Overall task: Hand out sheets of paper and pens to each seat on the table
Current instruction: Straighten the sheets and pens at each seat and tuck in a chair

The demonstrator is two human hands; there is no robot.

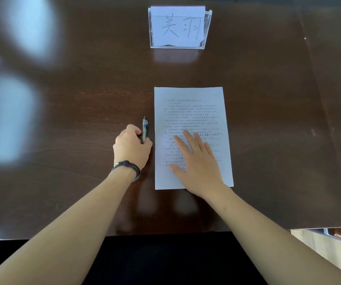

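A printed sheet of paper [190, 112] lies flat on the dark wooden table [73, 103], a little right of centre. My right hand [198, 165] rests palm-down on its lower half with the fingers spread. Just left of the sheet's edge a dark pen [145, 128] points away from me, low against the tabletop. My left hand [131, 147], with a black band on the wrist, has its fingers curled around the pen's lower end.
A clear acrylic name stand [179, 27] holding a handwritten card stands at the far side, straight beyond the sheet. The table's near edge [165, 233] runs below my forearms. Window light reflects on the left of the tabletop.
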